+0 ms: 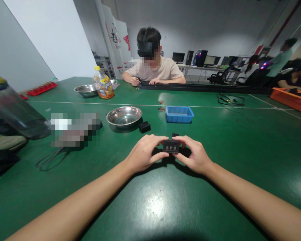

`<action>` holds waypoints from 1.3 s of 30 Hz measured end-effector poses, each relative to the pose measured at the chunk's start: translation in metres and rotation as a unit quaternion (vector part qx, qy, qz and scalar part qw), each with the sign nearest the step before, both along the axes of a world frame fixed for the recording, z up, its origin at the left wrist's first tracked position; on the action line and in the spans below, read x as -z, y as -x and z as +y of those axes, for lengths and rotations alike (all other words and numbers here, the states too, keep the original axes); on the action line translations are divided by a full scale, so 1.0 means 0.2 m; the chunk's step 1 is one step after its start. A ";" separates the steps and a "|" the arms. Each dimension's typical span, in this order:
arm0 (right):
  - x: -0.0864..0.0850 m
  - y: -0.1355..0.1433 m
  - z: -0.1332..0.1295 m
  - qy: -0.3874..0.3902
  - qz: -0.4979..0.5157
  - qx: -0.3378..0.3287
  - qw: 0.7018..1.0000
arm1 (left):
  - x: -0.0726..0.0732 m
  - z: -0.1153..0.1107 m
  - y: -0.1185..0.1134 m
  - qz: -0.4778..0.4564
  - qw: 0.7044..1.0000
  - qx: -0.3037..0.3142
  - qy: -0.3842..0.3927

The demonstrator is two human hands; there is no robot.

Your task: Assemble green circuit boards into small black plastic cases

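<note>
Between my two hands is a small black box marked "SPD" (171,146), its lettered face turned toward me. My left hand (146,152) pinches its left side between thumb and fingers. On the other side, my right hand (193,152) grips the right edge in the same way. Part of a small black piece (175,135) shows just behind the box; I cannot tell whether it is attached. Another black block (144,127) lies on the table beyond my left hand, beside a steel bowl (124,117). A blue plastic tray (179,114) sits farther back.
On the green table (240,147) are a second steel bowl (85,90), a drink bottle (105,87), a large grey bottle (17,107) and a coiled cable (230,99). An orange crate (291,100) stands at right. Across the table, a person (160,68) works over a long black rail (203,87).
</note>
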State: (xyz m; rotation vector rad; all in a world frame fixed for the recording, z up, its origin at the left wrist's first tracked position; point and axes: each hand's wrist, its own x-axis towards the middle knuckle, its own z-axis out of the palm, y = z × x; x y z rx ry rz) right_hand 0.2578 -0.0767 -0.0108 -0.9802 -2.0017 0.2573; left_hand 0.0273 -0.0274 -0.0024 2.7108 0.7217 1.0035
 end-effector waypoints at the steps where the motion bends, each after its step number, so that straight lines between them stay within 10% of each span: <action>1: 0.00 0.00 0.00 -0.003 0.003 0.008 1.000 | 0.00 0.00 0.00 -0.002 1.000 0.000 0.005; 27: -0.03 0.04 -0.05 -0.098 -0.049 -0.129 0.986 | -0.03 -0.03 -0.02 0.041 0.998 0.052 0.023; 34: -0.01 0.01 0.00 -0.078 -0.028 0.034 0.996 | -0.02 -0.02 -0.02 0.036 0.998 -0.028 0.044; 39: 0.04 0.00 0.03 0.013 -0.130 0.035 0.991 | -0.01 -0.02 -0.02 0.073 0.995 -0.033 0.066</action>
